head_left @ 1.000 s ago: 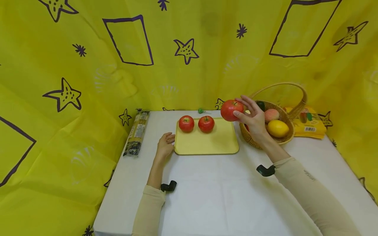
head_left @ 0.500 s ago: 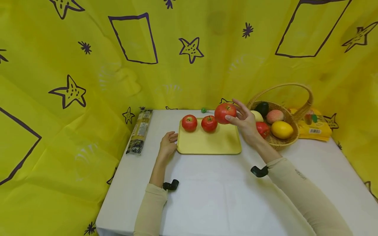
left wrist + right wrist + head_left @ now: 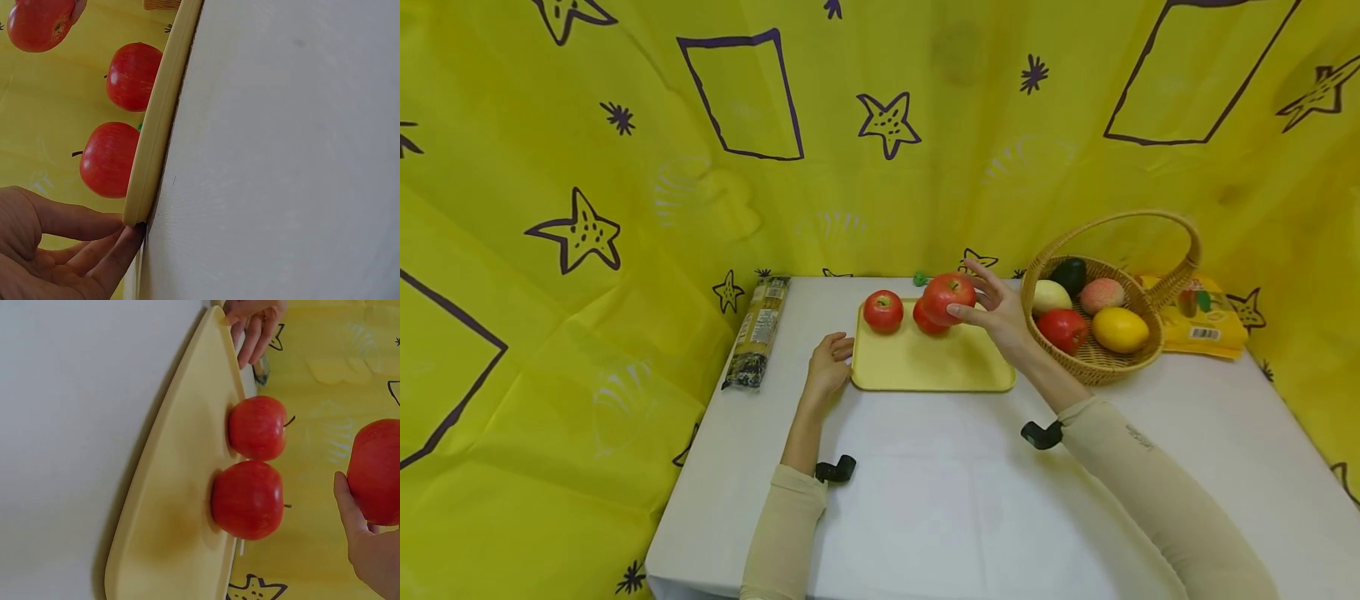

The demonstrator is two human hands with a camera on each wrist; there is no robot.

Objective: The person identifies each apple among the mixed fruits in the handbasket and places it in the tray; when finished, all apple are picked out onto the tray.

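Observation:
My right hand grips a red apple between thumb and fingers. It hovers above the yellow tray, hiding part of a second apple that sits on the tray. To the left of that one, another apple stands on the tray, stem up. At the tray's left edge, my left hand pinches the rim. The left wrist view shows its thumb on one side of the rim and its fingertips on the other. In the right wrist view, the held apple is clearly apart from the tray.
Right of the tray stands a wicker basket with a tall handle, holding a lemon, a red apple-like fruit and other produce. Behind it lies a yellow packet. A long clear-wrapped package lies at left. A green-headed item is behind the tray.
My right hand has carried its apple leftward and slightly down, from beside the basket to over the tray. The left hand has stayed at the tray's edge.

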